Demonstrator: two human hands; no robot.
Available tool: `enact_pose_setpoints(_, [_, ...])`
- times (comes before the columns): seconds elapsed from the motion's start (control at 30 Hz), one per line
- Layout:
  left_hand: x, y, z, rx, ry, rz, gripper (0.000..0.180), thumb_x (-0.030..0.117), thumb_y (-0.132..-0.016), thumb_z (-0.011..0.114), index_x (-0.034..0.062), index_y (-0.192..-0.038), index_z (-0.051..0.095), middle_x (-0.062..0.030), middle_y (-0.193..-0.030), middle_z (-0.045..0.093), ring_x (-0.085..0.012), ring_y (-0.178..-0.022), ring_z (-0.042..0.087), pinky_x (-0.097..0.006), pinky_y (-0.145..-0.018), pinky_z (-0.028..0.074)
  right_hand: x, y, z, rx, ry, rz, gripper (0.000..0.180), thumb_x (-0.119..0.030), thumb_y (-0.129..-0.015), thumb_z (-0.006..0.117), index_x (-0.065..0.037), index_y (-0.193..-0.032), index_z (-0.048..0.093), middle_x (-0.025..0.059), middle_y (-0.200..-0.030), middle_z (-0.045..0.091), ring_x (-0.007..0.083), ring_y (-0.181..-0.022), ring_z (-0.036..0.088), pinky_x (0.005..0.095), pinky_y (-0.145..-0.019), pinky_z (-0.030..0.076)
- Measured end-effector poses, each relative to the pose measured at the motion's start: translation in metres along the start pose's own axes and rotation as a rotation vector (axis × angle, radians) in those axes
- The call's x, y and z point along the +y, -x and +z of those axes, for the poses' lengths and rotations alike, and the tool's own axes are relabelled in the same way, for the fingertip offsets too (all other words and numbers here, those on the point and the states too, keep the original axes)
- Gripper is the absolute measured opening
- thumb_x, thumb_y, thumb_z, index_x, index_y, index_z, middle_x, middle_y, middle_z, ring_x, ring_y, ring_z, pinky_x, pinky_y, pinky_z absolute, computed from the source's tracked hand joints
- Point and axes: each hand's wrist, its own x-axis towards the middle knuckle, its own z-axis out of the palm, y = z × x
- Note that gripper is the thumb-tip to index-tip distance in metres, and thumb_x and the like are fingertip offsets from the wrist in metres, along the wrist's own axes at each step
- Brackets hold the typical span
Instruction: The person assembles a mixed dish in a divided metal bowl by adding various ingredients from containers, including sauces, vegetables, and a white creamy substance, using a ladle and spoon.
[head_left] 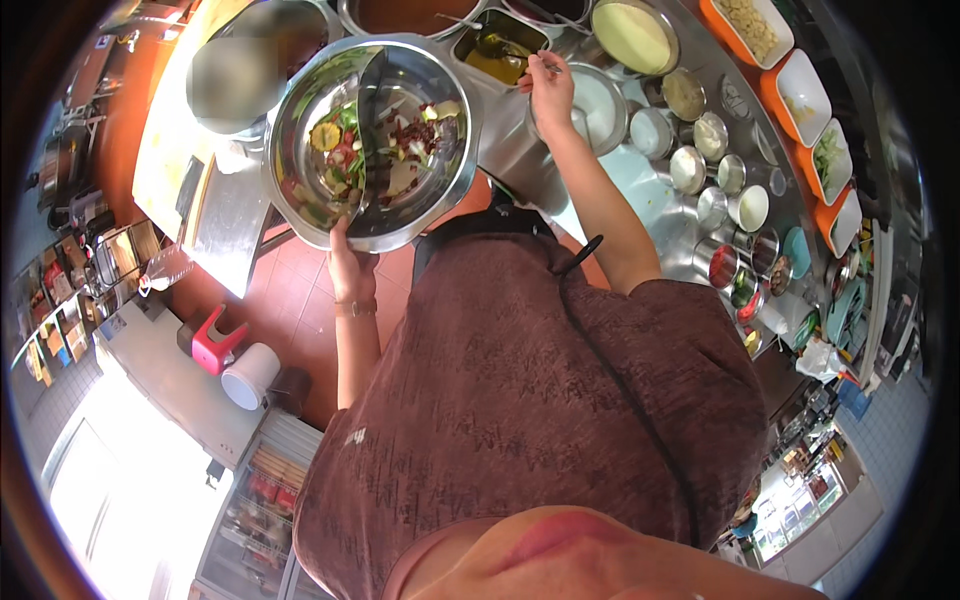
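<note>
Steel kitchen table (640, 180) crowded with small metal cups and orange trays, above which the left hand (348, 262), fingers clamped on its lower rim, holds a large steel mixing bowl (372, 140) of chopped vegetables, while the right hand (550, 90) pinches a spoon (515, 58) over a rectangular sauce pan (500, 48).

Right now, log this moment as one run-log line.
left hand: holds steel bowl of chopped vegetables by its rim | right hand: holds spoon over tray of yellow sauce | counter: small steel cups
</note>
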Motion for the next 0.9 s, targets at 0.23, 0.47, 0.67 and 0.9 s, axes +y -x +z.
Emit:
enact_pose_setpoints(0.23, [-0.004, 0.001, 0.040, 0.125, 0.005, 0.002, 0.027, 0.034, -0.102, 0.060, 0.0136, -0.119, 0.066, -0.0010, -0.103, 0.075, -0.0128, -0.075, 0.069, -0.026, -0.051, 0.045, -0.019, -0.016, -0.020, -0.037, 0.114, -0.008, 0.022, -0.023, -0.108, 0.051, -0.005, -0.111, 0.064, 0.0068, -0.078, 0.067, 0.0136, -0.057, 0.064, 0.0279, -0.051, 0.049])
enact_pose_setpoints(0.47, [-0.005, -0.027, 0.041, 0.052, -0.011, 0.026, 0.033, 0.029, -0.099, 0.064, 0.0087, -0.125, 0.062, -0.0059, -0.106, 0.071, -0.0160, -0.078, 0.067, -0.027, -0.054, 0.044, -0.047, 0.007, -0.036, -0.008, 0.061, -0.015, 0.022, -0.020, -0.106, 0.052, -0.002, -0.109, 0.064, 0.0089, -0.076, 0.066, 0.0162, -0.057, 0.064, 0.0286, -0.053, 0.049])
enact_pose_setpoints(0.67, [-0.006, -0.044, 0.042, -0.031, -0.044, 0.044, 0.020, 0.031, -0.101, 0.062, 0.0128, -0.106, 0.064, 0.0013, -0.084, 0.068, -0.0087, -0.053, 0.051, -0.026, -0.043, 0.031, -0.061, 0.020, -0.043, 0.000, 0.021, -0.047, 0.022, -0.020, -0.104, 0.053, -0.001, -0.108, 0.064, 0.0099, -0.076, 0.066, 0.0180, -0.056, 0.064, 0.0297, -0.054, 0.049])
enact_pose_setpoints(0.9, [-0.006, -0.045, 0.041, -0.033, -0.025, 0.052, 0.027, 0.029, -0.098, 0.066, 0.0104, -0.116, 0.062, -0.0005, -0.089, 0.066, -0.0103, -0.057, 0.055, -0.025, -0.043, 0.032, -0.068, 0.030, -0.052, -0.004, 0.056, -0.076, 0.024, -0.019, -0.104, 0.051, 0.000, -0.107, 0.064, 0.0110, -0.075, 0.067, 0.0184, -0.056, 0.063, 0.0298, -0.054, 0.049])
